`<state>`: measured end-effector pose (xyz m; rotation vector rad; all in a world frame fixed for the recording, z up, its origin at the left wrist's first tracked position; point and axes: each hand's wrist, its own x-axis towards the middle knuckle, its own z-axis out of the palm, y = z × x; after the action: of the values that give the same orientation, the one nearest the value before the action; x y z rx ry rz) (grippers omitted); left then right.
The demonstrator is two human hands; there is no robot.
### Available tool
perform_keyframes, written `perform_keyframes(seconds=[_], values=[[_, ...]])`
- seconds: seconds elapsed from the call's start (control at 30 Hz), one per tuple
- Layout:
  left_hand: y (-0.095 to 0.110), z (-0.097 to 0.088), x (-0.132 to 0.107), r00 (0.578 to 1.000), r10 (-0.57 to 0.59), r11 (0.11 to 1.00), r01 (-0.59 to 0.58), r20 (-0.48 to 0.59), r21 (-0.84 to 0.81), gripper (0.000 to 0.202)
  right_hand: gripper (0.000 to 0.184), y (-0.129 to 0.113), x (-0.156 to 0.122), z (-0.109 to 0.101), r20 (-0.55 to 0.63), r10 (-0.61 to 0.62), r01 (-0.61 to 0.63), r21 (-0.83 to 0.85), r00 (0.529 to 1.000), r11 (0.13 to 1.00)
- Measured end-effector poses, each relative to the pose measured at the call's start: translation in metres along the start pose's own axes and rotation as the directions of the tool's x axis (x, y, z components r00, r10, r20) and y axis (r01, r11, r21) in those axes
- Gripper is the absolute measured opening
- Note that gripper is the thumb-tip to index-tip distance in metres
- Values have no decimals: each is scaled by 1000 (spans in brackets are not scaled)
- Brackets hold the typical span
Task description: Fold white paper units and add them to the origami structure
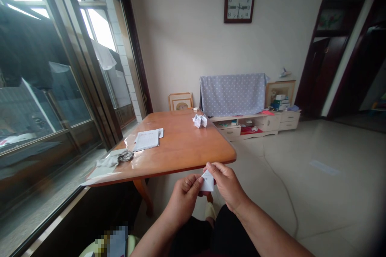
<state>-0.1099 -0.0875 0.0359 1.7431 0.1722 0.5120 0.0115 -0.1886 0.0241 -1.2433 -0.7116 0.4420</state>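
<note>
Currently a small folded paper, white with print too small to be read, is pinched between the fingertips of the left hand and the right hand, both closed on it just before the near edge of the glossy wooden table. Printed sheets, two folded paper shapes and a crumpled grey cloth are laid on it. Small items are kept in the open shelf of a low cabinet.
</note>
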Motion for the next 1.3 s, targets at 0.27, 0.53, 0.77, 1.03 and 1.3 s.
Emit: perform_keyframes(seconds=[0.27,0.53,0.77,1.03,1.3], values=[[2,-2,-4,998,-55,998,56,-1,40,42,45,3,0,1,-28,-19,20,23,999,1000],[8,-7,-11,998,-28,985,37,-54,169,48,44,-1,2,0,-55,-27,29,41,998,999],[6,-9,-15,993,-88,989,96,-75,114,48,47,-4,1,1,-59,-16,18,41,998,999],[0,-11,-16,991,-34,987,54,-127,155,46,47,-3,2,3,-57,15,-11,63,998,998],[-3,-8,-17,990,-87,984,102,-111,144,49,47,-6,3,-1,-30,36,-34,73,999,997]])
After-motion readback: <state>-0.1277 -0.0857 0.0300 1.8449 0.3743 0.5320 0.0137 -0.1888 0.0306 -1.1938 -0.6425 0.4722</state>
